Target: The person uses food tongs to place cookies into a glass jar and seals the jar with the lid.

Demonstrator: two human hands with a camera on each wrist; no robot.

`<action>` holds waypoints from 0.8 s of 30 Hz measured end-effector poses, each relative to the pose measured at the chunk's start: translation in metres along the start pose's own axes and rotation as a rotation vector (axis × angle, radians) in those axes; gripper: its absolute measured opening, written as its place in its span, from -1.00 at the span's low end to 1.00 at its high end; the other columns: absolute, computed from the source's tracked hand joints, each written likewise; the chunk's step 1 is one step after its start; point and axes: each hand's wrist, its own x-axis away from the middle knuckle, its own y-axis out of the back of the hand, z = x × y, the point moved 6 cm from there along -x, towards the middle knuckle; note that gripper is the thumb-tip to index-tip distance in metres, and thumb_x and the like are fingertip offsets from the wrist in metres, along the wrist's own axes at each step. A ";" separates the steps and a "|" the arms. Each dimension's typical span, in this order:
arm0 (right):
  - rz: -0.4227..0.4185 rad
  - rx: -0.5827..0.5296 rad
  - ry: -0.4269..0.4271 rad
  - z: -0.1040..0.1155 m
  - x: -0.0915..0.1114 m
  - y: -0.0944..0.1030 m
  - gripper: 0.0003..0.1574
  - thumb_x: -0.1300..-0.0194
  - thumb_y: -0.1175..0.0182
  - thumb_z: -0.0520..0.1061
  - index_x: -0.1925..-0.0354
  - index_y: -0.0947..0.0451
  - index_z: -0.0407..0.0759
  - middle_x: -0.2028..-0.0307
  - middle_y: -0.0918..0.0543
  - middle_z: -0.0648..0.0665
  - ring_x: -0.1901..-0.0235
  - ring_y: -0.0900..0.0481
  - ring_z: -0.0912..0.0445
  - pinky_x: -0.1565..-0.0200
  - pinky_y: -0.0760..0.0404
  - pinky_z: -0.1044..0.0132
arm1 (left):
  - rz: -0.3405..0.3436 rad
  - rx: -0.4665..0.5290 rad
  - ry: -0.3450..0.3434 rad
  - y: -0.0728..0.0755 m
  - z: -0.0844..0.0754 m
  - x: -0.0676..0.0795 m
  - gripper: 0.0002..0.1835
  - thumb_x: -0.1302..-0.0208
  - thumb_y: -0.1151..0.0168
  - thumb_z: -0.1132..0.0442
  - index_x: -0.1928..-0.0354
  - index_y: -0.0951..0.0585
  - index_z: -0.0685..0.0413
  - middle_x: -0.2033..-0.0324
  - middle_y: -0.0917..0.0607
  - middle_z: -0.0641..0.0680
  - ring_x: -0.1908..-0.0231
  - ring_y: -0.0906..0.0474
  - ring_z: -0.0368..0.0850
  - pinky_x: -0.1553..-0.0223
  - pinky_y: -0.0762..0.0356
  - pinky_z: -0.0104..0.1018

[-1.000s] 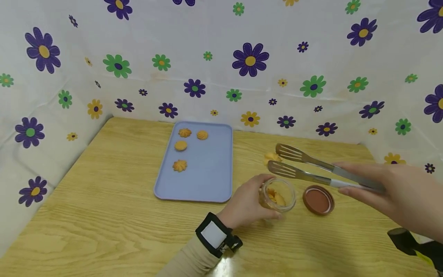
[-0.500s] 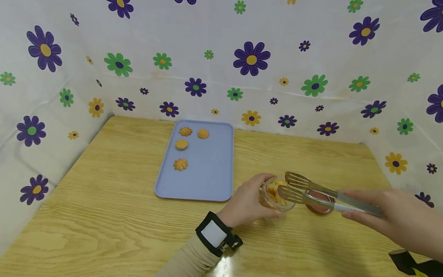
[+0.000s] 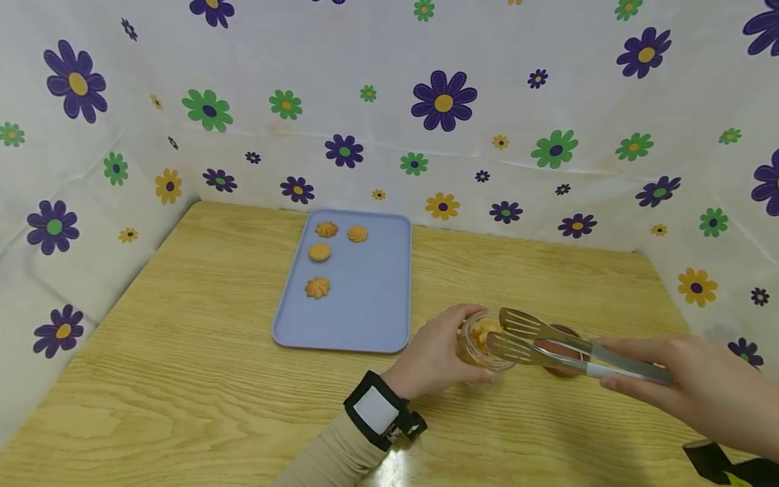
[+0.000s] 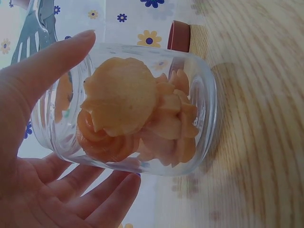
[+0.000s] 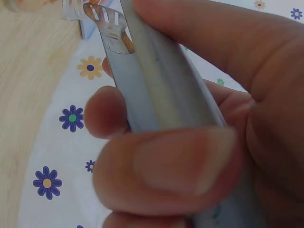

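My left hand (image 3: 432,355) grips a clear glass jar (image 4: 209,109) that stands uncapped on the wooden table. Inside are several golden cookies (image 4: 121,95), some swirled and some scalloped. My right hand (image 3: 700,379) holds metal tongs (image 3: 575,343) with slotted heads, thumb and fingers around the grey handle. The heads reach over the mouth of the jar, spread slightly apart. No cookie shows between them. Behind the tongs, the brown lid (image 3: 558,350) lies on the table to the right of the jar, partly hidden.
To the left of the jar lies a lilac tray (image 3: 365,325) with several cookies (image 3: 318,287) on its left and far part. A flowered cloth (image 3: 389,122) hangs behind the table and along its sides.
The tongs have come down from above and behind the jar to its mouth. A cookie seen at their heads earlier is gone from there; the jar looks fuller. The left hand has stayed put.
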 end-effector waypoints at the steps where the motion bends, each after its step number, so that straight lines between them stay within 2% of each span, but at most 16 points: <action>1: 0.002 -0.003 0.001 0.000 0.000 0.000 -0.11 -0.30 -0.28 0.38 -0.30 -0.57 -0.22 0.11 -0.72 -0.13 0.46 -0.46 0.14 0.48 -0.43 0.28 | 0.001 -0.004 0.000 0.000 0.000 0.000 0.03 0.08 -0.71 -0.02 -0.45 -0.38 -0.05 -0.29 -0.50 -0.07 -0.20 -0.47 -0.18 -0.19 -0.46 -0.21; 6: 0.041 -0.017 -0.029 -0.004 -0.002 0.000 -0.05 -0.29 -0.25 0.43 -0.32 -0.55 -0.24 0.07 -0.71 -0.20 0.41 -0.51 0.11 0.43 -0.51 0.21 | -0.003 -0.011 -0.004 0.000 0.000 0.001 0.03 0.06 -0.69 -0.05 -0.47 -0.36 -0.05 -0.33 -0.48 -0.06 -0.23 -0.45 -0.15 -0.21 -0.46 -0.19; 9: 0.049 -0.017 -0.056 -0.004 -0.002 0.002 -0.03 -0.31 -0.22 0.44 -0.34 -0.52 -0.25 0.21 -0.69 -0.13 0.48 -0.47 0.11 0.49 -0.44 0.24 | -0.002 -0.016 -0.004 0.000 0.000 0.001 0.03 0.07 -0.69 -0.05 -0.46 -0.37 -0.05 -0.33 -0.47 -0.06 -0.24 -0.44 -0.16 -0.23 -0.44 -0.20; 13: -0.006 0.008 -0.049 0.000 0.000 0.011 -0.09 -0.37 -0.22 0.38 -0.36 -0.50 -0.25 0.43 -0.61 0.02 0.59 -0.34 0.12 0.57 -0.28 0.27 | 0.002 -0.015 0.007 -0.001 0.001 0.000 0.03 0.08 -0.70 -0.05 -0.46 -0.37 -0.05 -0.33 -0.48 -0.06 -0.26 -0.42 -0.17 -0.26 -0.41 -0.20; 16: -0.087 0.022 0.005 0.012 -0.002 0.023 -0.16 -0.38 -0.25 0.32 -0.38 -0.49 -0.18 0.44 -0.60 0.05 0.61 -0.31 0.14 0.58 -0.26 0.28 | -0.002 -0.015 0.010 -0.001 0.001 0.000 0.03 0.09 -0.70 -0.06 -0.45 -0.38 -0.06 -0.30 -0.50 -0.05 -0.25 -0.43 -0.17 -0.25 -0.41 -0.19; 18: -0.138 0.022 0.057 0.024 -0.007 0.032 -0.21 -0.39 -0.27 0.28 -0.39 -0.49 -0.13 0.38 -0.65 0.02 0.61 -0.33 0.17 0.59 -0.28 0.29 | -0.002 -0.010 0.010 -0.001 0.001 0.000 0.02 0.08 -0.69 -0.07 -0.44 -0.38 -0.08 -0.29 -0.51 -0.05 -0.25 -0.44 -0.18 -0.25 -0.41 -0.19; 20: -0.178 0.028 0.128 0.043 -0.015 0.043 -0.25 -0.39 -0.28 0.26 -0.39 -0.50 -0.05 0.22 -0.72 -0.04 0.57 -0.42 0.20 0.56 -0.35 0.31 | -0.003 -0.009 0.007 -0.001 0.001 0.001 0.02 0.07 -0.69 -0.08 -0.44 -0.38 -0.09 -0.29 -0.52 -0.05 -0.24 -0.44 -0.18 -0.24 -0.42 -0.19; 24: -0.220 0.063 0.311 0.093 -0.042 0.060 -0.33 -0.42 -0.25 0.25 -0.38 -0.53 0.04 0.14 -0.74 0.00 0.51 -0.48 0.27 0.53 -0.45 0.31 | 0.009 0.021 0.023 0.000 0.002 0.001 0.03 0.06 -0.69 -0.06 -0.47 -0.36 -0.10 -0.32 -0.48 -0.08 -0.25 -0.44 -0.18 -0.24 -0.43 -0.17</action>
